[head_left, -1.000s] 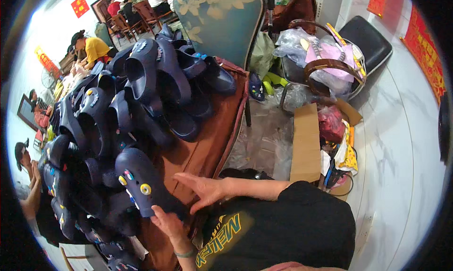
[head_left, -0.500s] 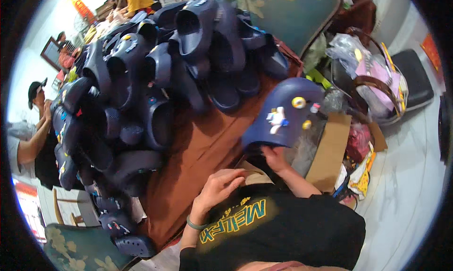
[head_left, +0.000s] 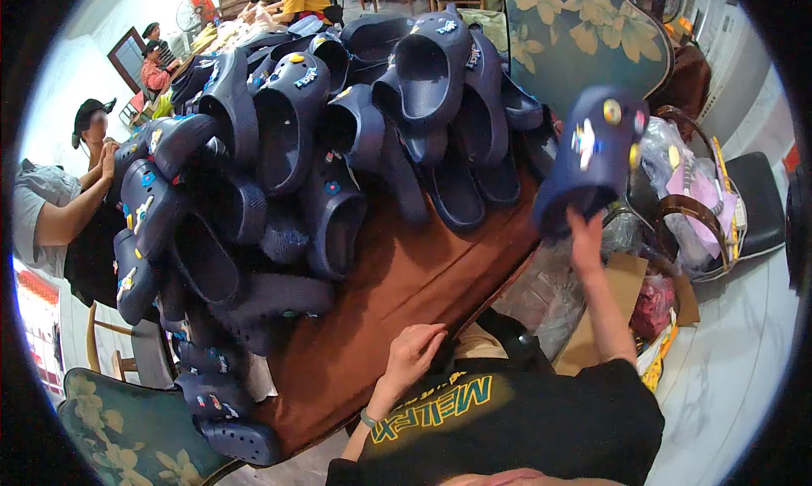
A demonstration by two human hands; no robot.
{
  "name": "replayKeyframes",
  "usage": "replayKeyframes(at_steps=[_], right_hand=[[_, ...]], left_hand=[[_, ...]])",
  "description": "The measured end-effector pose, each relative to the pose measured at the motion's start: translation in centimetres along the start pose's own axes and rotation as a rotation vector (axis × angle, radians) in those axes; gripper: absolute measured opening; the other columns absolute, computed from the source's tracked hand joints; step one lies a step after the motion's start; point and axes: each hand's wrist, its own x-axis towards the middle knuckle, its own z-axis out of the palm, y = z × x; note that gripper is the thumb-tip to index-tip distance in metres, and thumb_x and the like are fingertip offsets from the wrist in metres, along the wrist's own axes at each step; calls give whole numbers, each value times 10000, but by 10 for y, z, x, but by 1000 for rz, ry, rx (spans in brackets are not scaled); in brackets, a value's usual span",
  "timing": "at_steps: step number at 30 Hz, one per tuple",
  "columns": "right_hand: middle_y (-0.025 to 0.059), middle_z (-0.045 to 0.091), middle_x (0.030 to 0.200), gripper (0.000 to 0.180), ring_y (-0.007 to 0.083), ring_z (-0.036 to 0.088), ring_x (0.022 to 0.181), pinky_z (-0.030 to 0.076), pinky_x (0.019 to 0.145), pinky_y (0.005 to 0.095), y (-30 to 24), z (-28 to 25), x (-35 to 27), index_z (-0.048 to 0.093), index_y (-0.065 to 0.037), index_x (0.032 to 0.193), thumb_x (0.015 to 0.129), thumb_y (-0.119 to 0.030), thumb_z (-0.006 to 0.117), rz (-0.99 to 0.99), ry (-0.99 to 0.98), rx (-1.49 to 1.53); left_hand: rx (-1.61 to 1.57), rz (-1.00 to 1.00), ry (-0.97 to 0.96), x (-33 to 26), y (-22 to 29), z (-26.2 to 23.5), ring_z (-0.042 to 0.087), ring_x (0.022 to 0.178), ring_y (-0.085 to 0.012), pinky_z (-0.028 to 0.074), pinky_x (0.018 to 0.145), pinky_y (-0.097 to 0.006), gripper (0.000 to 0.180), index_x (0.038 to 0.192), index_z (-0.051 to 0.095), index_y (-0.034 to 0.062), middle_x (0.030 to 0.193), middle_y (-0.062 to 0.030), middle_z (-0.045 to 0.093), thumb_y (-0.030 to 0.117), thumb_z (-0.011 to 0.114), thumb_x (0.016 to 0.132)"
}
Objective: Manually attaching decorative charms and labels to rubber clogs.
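Clog [head_left: 602,152] is farther out now, at 2 o'clock, right hand [head_left: 585,236] grasping its open end, so it looks separated from the pile [head_left: 334,203] at 10 o'clock. Left hand [head_left: 413,351] (empty, far as I can tell) is loosely curled at 6 o'clock.

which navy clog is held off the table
The rightmost clog, with white and yellow charms, in the right hand; the other clogs lie heaped on the table.
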Motion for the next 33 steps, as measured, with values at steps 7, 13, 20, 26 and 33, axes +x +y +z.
replayKeyframes(at_steps=[7,13,20,26,33], right_hand=[[68,635,1078,369,145,587,918,468,814,289,-47,5,181,548,25,1214,943,-222,595,133,9,169],[110,640,1111,460,172,620,898,487,795,297,-29,15,233,527,85,1232,903,-214,643,158,-9,96],[109,655,1049,312,202,654,915,530,802,324,-105,91,172,571,23,1148,921,-190,587,308,-324,451],[113,649,1079,351,173,661,904,539,793,309,-161,189,177,534,15,1226,908,-133,566,411,-613,599],[156,422,1310,567,372,421,1197,355,1000,485,-147,291,181,559,-176,1268,753,-323,744,-890,-168,-955]], left_hand=[[-15,45,25,1,-5,1,660,837,-289,511,752,-366,169,996,678,21,907,-127,686,66,681,833],[-13,35,45,2,-4,-1,665,853,-271,512,763,-357,160,987,682,22,910,-116,692,60,685,831],[-34,82,57,-1,-5,-5,648,809,-262,496,721,-360,166,996,681,36,863,-108,678,68,690,834],[-46,114,68,-5,-9,-2,647,826,-267,497,726,-364,179,1015,678,41,887,-106,679,75,687,839],[-39,145,84,-6,-9,1,650,840,-271,504,730,-366,181,1018,673,39,891,-102,677,80,686,842]])
